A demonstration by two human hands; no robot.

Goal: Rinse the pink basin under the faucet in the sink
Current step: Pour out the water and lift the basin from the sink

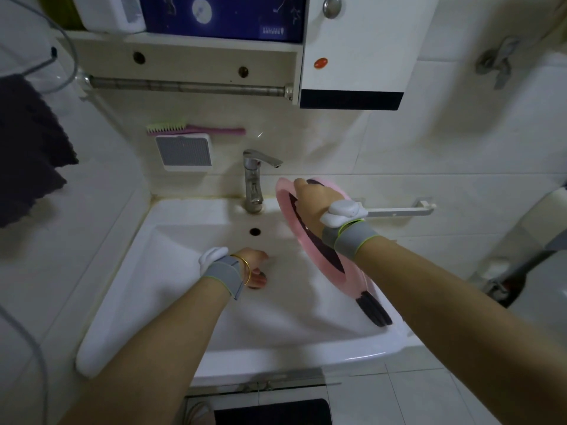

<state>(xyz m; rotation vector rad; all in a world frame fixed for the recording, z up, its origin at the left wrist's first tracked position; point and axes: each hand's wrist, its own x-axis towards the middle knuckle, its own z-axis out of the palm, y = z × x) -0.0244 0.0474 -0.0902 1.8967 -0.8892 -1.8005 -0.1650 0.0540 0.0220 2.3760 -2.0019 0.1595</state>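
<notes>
The pink basin (310, 243) stands tilted on edge along the right side of the white sink (171, 240), its dark handle pointing toward me. My right hand (313, 199) grips the basin's upper rim, to the right of the chrome faucet (254, 179). No water runs from the spout. My left hand (254, 266) is down in the sink bowl, fingers curled over the drain; what they touch is hidden.
A soap holder (185, 153) and a pink-green brush (193, 129) are on the wall behind the faucet. A dark towel (27, 148) hangs at the left. A white cabinet (362, 47) and rail (187, 87) sit overhead. A white bar (399, 211) projects at the right.
</notes>
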